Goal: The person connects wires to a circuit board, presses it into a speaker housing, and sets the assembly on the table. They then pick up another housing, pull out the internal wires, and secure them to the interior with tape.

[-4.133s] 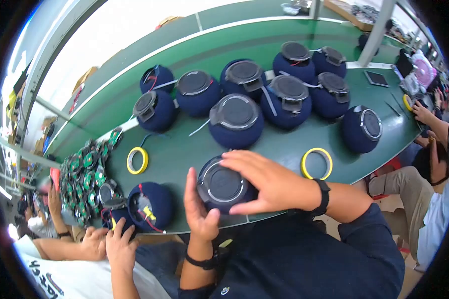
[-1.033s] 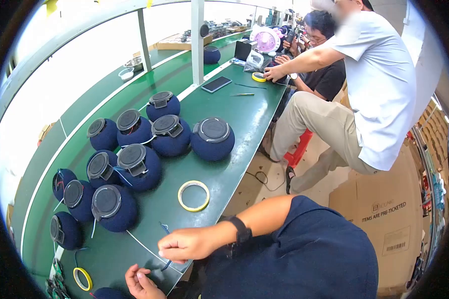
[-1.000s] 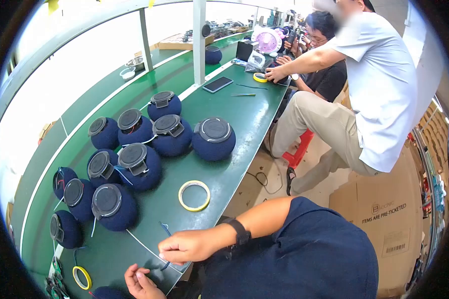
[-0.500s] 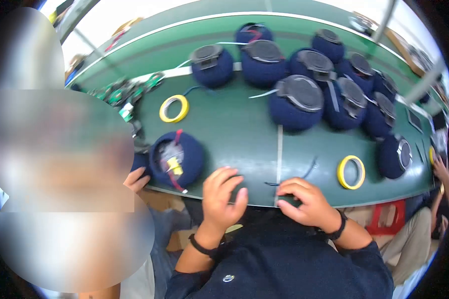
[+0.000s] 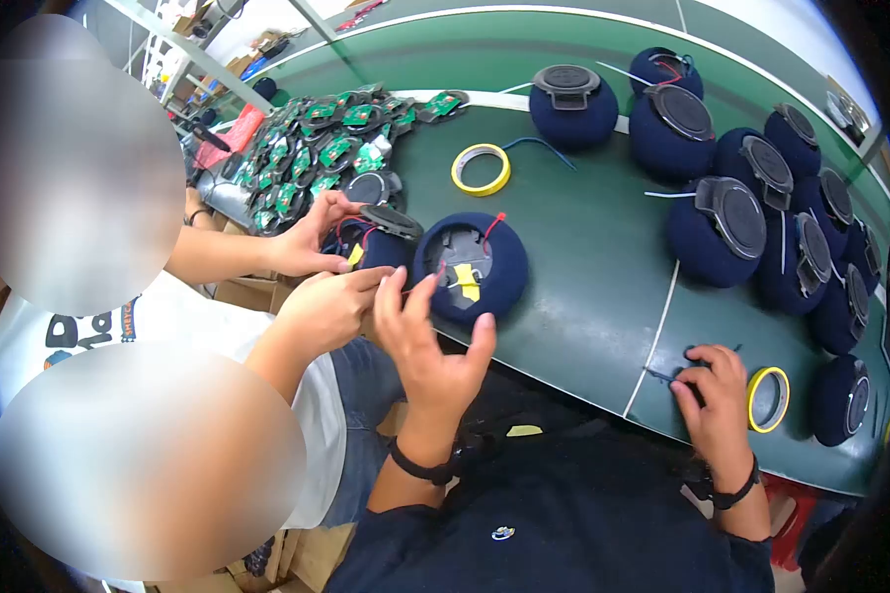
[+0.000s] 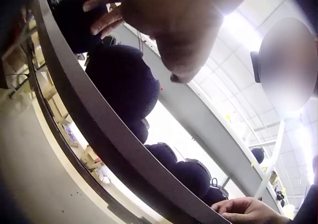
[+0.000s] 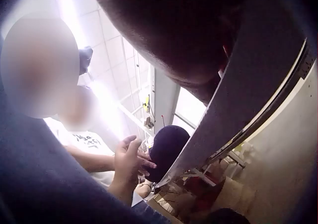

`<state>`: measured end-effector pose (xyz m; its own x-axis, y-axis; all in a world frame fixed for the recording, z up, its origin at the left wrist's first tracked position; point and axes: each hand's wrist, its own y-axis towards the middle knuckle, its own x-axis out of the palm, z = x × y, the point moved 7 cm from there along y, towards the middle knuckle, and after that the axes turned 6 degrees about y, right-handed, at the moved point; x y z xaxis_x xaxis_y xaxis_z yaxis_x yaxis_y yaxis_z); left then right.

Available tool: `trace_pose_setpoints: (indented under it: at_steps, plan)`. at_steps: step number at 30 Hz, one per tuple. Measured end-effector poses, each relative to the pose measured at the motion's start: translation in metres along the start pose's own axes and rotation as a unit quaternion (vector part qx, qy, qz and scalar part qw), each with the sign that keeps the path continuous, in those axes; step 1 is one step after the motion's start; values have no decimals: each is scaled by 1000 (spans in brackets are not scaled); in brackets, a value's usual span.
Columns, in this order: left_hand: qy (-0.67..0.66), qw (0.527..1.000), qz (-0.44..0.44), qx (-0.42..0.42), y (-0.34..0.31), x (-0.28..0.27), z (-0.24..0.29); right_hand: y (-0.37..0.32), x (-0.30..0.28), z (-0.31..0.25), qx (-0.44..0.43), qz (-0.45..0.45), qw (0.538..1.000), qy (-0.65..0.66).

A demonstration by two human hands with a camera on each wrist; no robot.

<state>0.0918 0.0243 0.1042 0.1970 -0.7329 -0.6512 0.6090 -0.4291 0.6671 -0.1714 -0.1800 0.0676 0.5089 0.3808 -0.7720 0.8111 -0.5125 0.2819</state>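
My left hand [image 5: 432, 351] reaches toward an open ball-shaped navy fabric speaker shell [image 5: 509, 272], its fingers spread and fingertips overlapping the shell's near left rim in the head view. Inside the shell show grey plastic, yellow tape [image 5: 467, 283] and a red wire [image 5: 492, 229]. In the left wrist view the fingers [image 6: 107, 20] are close to a dark round shell [image 6: 121, 82]. Farther right, my right hand [image 5: 719, 400] rests at the table's front, fingers loosely bent over a thin dark blue strip [image 5: 659, 374], beside a yellow tape roll [image 5: 768, 400].
Several navy speakers with black caps [image 5: 717, 232] stand at the right. Circuit-board discs [image 5: 326, 148] are heaped at the back left, near another tape roll [image 5: 481, 170]. At left, another person's hands [image 5: 326, 316] work on a wired shell [image 5: 361, 247], close to my left hand.
The capped speaker between both hands 4.1 s ago has left them. Since half a second ago, the left hand has moved to the open shell; the view has swung left.
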Motion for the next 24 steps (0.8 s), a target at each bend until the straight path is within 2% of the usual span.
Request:
trace_pose_setpoints:
  at_steps: [1,3,5,7,8,12,13,14,16,19,21,22,23,24]
  plan:
    - [31,999,-41,6,3,4,1,1,-1,2,-6,0,1000,4]
    - [69,994,-75,25,2,16,0,1,-8,18,34,22,999,-28]
    - [80,993,-70,46,2,18,11,8,-15,19,33,26,999,-28]
    - [33,994,-93,48,3,29,16,12,-22,23,54,35,997,-38]
    - [5,994,-97,46,6,33,19,12,-23,26,58,12,997,-40]
    - [-58,991,-74,92,14,45,31,26,-30,2,28,11,999,-30]
    - [-87,987,-87,107,14,47,33,29,-27,-4,14,-20,1000,4]
    - [-140,974,-115,134,15,51,37,32,-22,-10,2,-52,998,39]
    - [-225,937,-188,187,15,60,48,39,-16,-22,-1,-50,996,76]
    - [-384,844,-293,232,24,68,61,45,1,-31,-33,-53,990,122]
    - [-381,884,-219,160,51,71,53,42,13,-33,-71,-27,989,126]
    - [-352,917,-167,83,74,73,50,41,15,-33,-59,-24,989,130]
    - [-283,942,-180,32,98,79,47,43,15,-32,-60,-22,989,133]
    - [-139,975,-160,72,116,91,37,43,14,-31,-69,-15,990,122]
